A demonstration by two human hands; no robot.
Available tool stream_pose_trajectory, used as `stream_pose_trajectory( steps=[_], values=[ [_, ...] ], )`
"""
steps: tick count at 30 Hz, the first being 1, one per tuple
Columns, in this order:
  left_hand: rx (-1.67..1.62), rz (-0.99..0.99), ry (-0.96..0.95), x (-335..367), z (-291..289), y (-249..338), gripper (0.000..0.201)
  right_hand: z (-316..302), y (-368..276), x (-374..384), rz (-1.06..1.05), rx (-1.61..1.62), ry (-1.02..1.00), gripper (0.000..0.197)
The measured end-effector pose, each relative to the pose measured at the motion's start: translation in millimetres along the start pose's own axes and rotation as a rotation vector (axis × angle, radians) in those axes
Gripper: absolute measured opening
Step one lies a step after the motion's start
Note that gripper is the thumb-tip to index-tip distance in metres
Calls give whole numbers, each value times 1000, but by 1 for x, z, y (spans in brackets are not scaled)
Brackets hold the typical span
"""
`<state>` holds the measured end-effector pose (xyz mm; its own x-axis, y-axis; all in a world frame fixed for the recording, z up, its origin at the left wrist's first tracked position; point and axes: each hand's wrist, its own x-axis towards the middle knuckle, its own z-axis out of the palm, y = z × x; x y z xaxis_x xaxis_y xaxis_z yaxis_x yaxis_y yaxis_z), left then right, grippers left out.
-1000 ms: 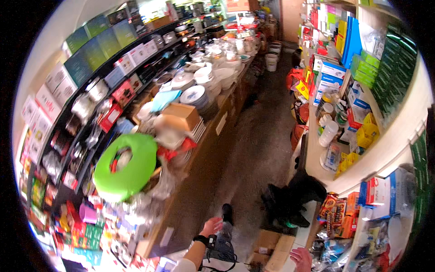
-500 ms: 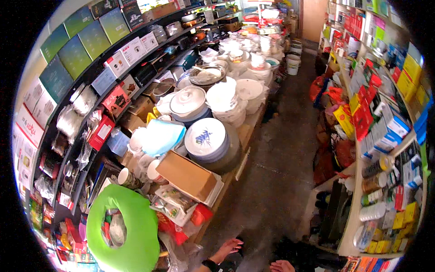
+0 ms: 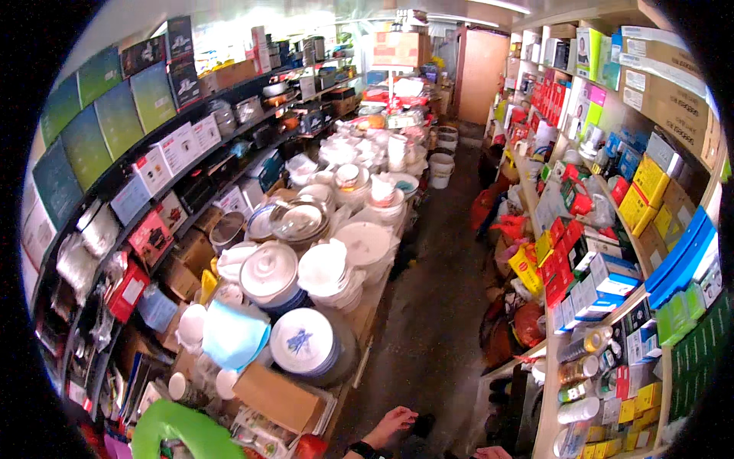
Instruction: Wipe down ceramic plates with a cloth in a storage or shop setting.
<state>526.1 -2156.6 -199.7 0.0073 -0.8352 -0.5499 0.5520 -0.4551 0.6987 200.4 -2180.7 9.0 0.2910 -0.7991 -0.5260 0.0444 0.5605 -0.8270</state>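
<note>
The brown cardboard box (image 3: 279, 396) lies on the table (image 3: 372, 312) near the left hand (image 3: 392, 425), its fingers loosely open, while the cropped right hand's (image 3: 491, 453) finger state I cannot tell.

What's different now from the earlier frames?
The person has advanced along the aisle; the green ring now sits lower in view, cut off by the edge. The right hand is mostly out of frame. No grasp or release shows. The left hand stays visible; the brown box still lies beside the plate stack.
</note>
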Motion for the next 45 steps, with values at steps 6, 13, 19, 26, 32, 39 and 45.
stream_pose_trajectory(
  steps=[6, 13, 19, 26, 32, 39, 45],
  values=[
    [105, -36, -10, 138, 13, 96, 38, -33, -60, 151, -123, 29, 72, 23],
    [150, 82, 110, 249, 50, 272, 46, -51, -166, 368, -158, 108, 51, 28],
    [-2, 160, 282, 311, 6, 378, 37, 2, -226, 519, -65, 88, -109, 33],
    [-299, 205, 318, 426, -67, 461, 21, 86, -231, 656, 115, 181, -129, 39],
    [-307, 330, 250, 464, -101, 526, 22, 171, -295, 761, 337, 206, -101, 28],
    [-333, 389, 371, 447, -143, 537, 22, 326, -356, 914, 198, -442, -447, 31],
    [-408, 405, 673, 437, -157, 542, 25, 451, -367, 1059, -86, -834, -604, 35]
  ],
)
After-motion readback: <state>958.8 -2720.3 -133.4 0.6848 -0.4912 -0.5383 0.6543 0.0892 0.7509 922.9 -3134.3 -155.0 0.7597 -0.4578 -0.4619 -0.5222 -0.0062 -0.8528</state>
